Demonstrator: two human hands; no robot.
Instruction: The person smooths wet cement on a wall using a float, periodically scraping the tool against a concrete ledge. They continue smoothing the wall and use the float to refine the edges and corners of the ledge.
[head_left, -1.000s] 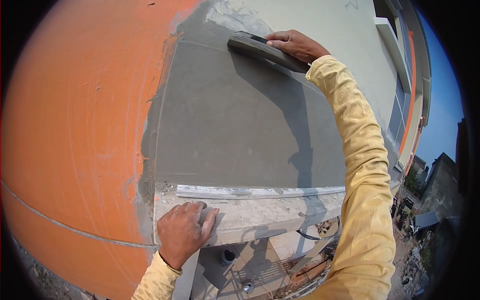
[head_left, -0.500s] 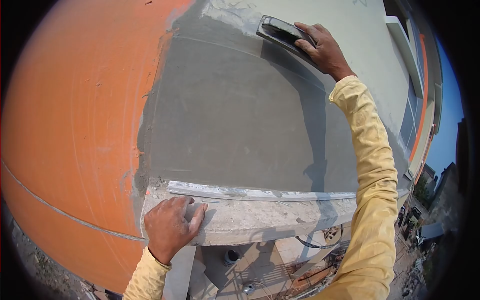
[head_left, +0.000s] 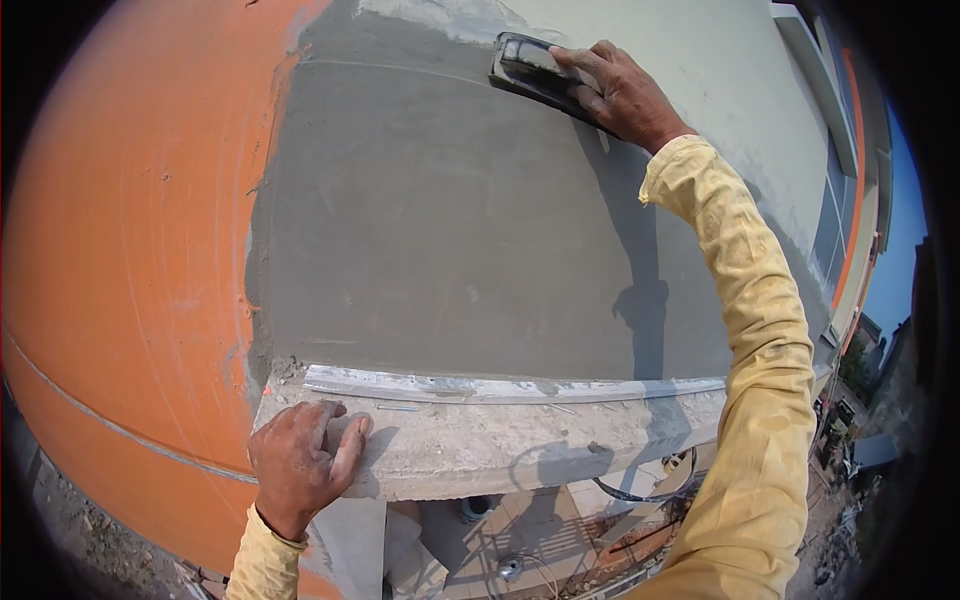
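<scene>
My right hand [head_left: 630,98] is closed around the handle of a dark plastering float [head_left: 535,68]. The float lies near the upper edge of the smooth grey plaster [head_left: 440,220] on the wall, casting a shadow below it. Down at the left, my left hand [head_left: 303,462] rests on the concrete ledge [head_left: 480,440], its fingers bent and its thumb stretched apart. Nothing shows in it. Along the back of the ledge lies a whitish, plaster-smeared straight bar [head_left: 500,386]. A thin nail-like piece [head_left: 396,407] lies just beyond my left thumb.
An orange wall [head_left: 130,250] borders the plaster on the left; a pale wall surface [head_left: 720,90] continues above and to the right. Beyond the ledge's front edge is a drop to a tiled floor [head_left: 540,530], with a dark cable loop [head_left: 640,495] under the ledge.
The view has shifted, so the wall and ledge appear farther left. Against the wall, the float has moved slightly down and right. My left hand stays on the ledge.
</scene>
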